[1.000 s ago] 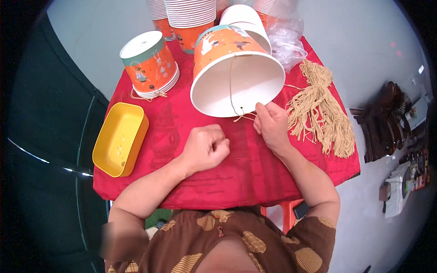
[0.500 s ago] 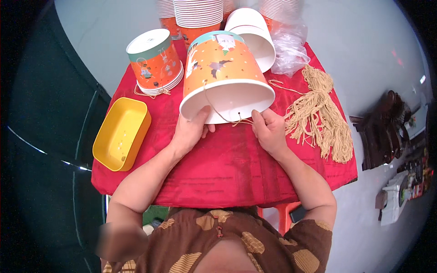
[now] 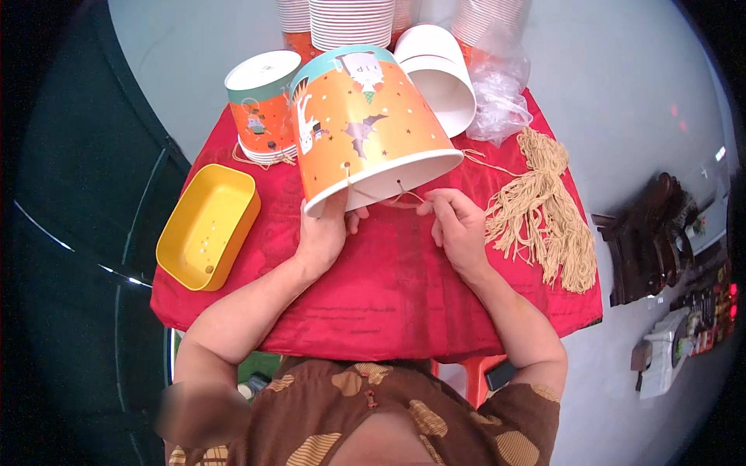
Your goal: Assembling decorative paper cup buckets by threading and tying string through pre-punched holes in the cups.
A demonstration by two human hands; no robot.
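An orange paper bucket (image 3: 342, 132) with a teal band and cartoon figures is tilted over the table, its open mouth facing down toward me. My left hand (image 3: 325, 237) grips its lower rim at the left, some fingers hidden inside the mouth. A thin tan string (image 3: 350, 185) passes through a hole near the rim and runs to a second hole on the far wall. Just right of the rim, my right hand (image 3: 457, 221) pinches the string's end between thumb and finger.
A yellow tray (image 3: 175, 256) holding small bits stands left. Behind it is an upturned bucket stack (image 3: 264, 101). White buckets (image 3: 447, 89), a clear plastic bag (image 3: 497, 101) and tall bucket stacks (image 3: 351, 23) line the back. A tan string bundle (image 3: 548, 210) lies right on the red tablecloth (image 3: 373, 311).
The bucket has tipped, its rim now slanting up to the right and more of its outer wall showing. My right hand has drawn slightly away from the rim with the string.
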